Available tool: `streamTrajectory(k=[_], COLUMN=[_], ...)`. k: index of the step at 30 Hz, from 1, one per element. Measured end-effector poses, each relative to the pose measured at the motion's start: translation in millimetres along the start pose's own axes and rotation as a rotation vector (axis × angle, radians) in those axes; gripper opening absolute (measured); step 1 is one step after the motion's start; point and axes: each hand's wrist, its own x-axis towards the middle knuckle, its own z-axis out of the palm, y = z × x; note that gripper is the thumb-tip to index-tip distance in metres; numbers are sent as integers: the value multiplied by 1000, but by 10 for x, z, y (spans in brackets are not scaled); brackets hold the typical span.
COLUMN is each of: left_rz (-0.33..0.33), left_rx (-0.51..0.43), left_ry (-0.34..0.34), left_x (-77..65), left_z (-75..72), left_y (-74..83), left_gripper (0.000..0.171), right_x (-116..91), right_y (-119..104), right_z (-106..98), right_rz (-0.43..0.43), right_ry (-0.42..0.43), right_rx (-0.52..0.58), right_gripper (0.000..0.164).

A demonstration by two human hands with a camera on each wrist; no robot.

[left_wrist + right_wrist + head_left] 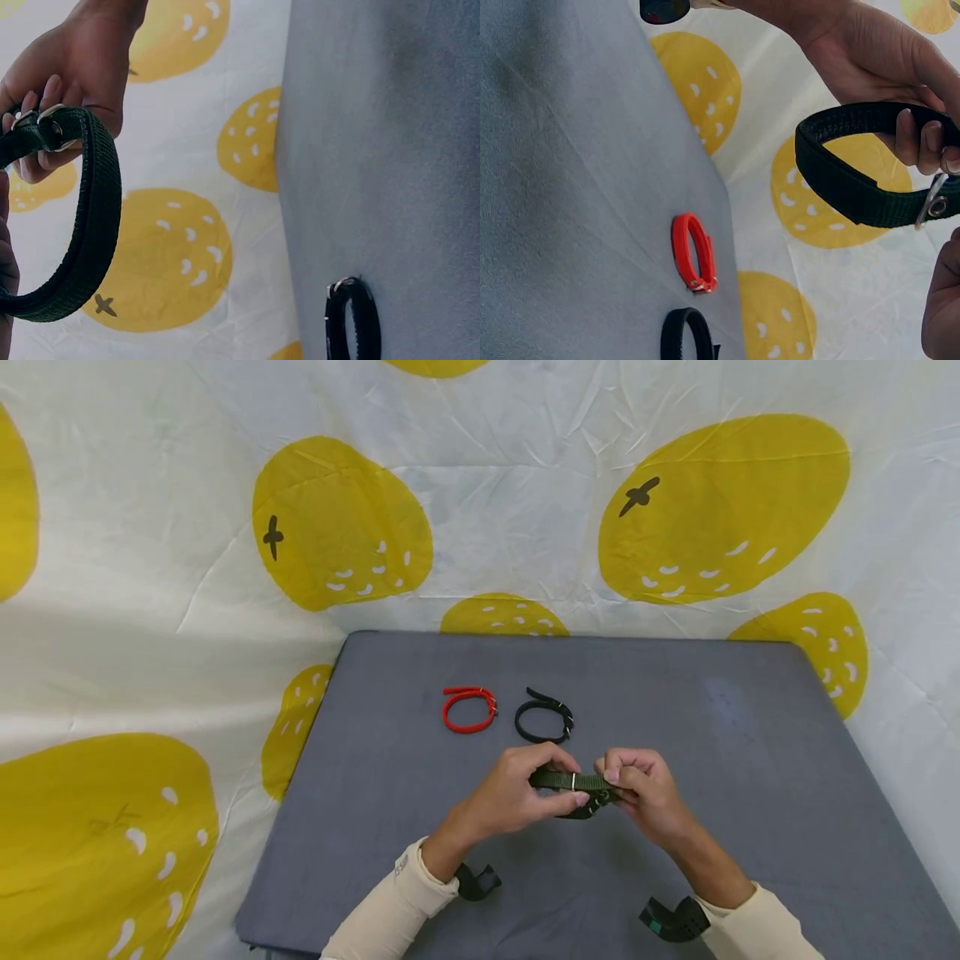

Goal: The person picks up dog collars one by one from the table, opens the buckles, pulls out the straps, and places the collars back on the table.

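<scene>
A dark green webbing collar [555,779] with metal buckle hardware is held above the table between both hands. My left hand [517,789] pinches it between thumb and fingers, beside a metal loop on the strap. At the other side, my right hand [648,797] grips the strap near the buckle. The left wrist view shows the green collar [105,217] curved into a loop, with the buckle [56,127] close to the right hand's fingertips. From the right wrist, a metal-rimmed eyelet [937,206] shows in the green strap beside the buckle frame.
A red collar [445,714] lies coiled on the grey table [390,827] beyond the hands. To its right lies a similar black collar [518,721]. White cloth [517,527] with yellow fruit prints hangs behind the table. Black devices sit at both wrists.
</scene>
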Motion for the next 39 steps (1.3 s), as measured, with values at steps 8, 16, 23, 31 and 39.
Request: streamTrajectory(k=[8,16,23,31,39], left_rz=[-14,-22,-56,-85,-105], left_rx=[10,7,-15,-12,5], left_ry=[22,-1,-8,-11,16], left_x=[-37,-87,-94,-139,-163], left_z=[48,117,75,97,84], left_y=[-175,-333,-183,-248,-358], left_gripper=[23,23,23,28,19], right_x=[5,-6,8,11,5], right_y=[17,64,88,98,121], right_z=[-31,-4,54,138,87], right_rz=[-19,-99,-123,-66,-133], right_ry=[-20,61,126,252,238], right_rx=[-15,-184,-209,-45,-48], right_gripper=[37,25,33,31,14])
